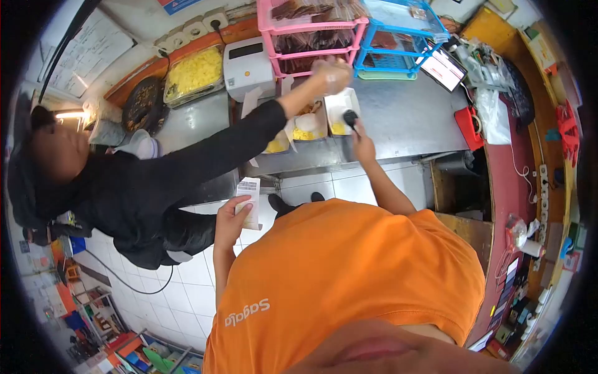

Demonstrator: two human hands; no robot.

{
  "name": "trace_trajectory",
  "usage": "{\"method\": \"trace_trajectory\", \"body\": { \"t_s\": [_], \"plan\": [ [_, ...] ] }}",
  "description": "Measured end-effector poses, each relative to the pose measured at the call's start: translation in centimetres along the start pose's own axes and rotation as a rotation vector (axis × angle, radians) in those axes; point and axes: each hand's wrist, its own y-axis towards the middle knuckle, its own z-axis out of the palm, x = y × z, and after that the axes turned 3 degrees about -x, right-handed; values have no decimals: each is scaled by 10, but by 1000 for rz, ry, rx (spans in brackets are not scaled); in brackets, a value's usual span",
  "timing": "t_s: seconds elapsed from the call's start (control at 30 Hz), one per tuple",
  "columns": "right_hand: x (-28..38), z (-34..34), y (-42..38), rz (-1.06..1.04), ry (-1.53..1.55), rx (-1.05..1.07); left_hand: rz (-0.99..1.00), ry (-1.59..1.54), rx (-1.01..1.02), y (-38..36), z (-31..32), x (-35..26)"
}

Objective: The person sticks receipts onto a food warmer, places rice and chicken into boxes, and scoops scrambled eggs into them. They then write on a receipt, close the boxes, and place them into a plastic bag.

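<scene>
Bare steel counter point(411, 115) open right of the food boxes point(311, 121); blocked behind by pink rack point(311, 37) and blue rack point(398, 43); crossed leftward by a co-worker's black sleeve point(212, 146); hemmed right by red tray point(468, 119).

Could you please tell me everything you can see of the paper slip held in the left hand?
The slip is a narrow white strip of thin paper, like a printed receipt, with dark print near its top end and fainter lines below; the text is too small to read. It looks flat and uncreased. The left hand grips it by one long edge, thumb across its face, holding it in the air over the white tiled floor, short of the steel counter. Nothing else touches it.
</scene>
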Motion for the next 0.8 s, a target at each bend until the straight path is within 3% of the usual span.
{"method": "trace_trajectory", "body": {
  "t_s": [0.07,0.1,0.13,0.17,0.23,0.3,0.47,0.57,0.63,0.77,0.8],
  "plan": [
    [-19,-23,6,154,131,-6,0,30,-34,-12,2,-7],
    [-45,-12,11,-134,230,-349,-1,63,-51,-18,1,-9],
    [-108,-2,17,262,303,-162,-25,6,-62,-23,0,-6],
    [-52,-56,14,663,643,-54,-28,-1,-70,-26,-5,0],
    [-63,-76,21,756,984,-97,16,5,-111,-29,-18,15],
    [-48,-95,39,737,1033,-135,-13,-25,-132,-32,-23,14],
    [70,-112,66,526,1030,-113,-52,-4,-108,-28,-55,16],
    [143,-107,82,354,1056,-61,41,238,-117,-18,-58,3],
    [194,-89,78,30,1121,-97,167,400,-85,-14,-88,14],
    [294,-69,84,-247,1228,-64,20,685,-99,-5,-130,28],
    [319,-63,83,-308,1255,-1,126,699,-87,1,-146,57]
  ]
}}
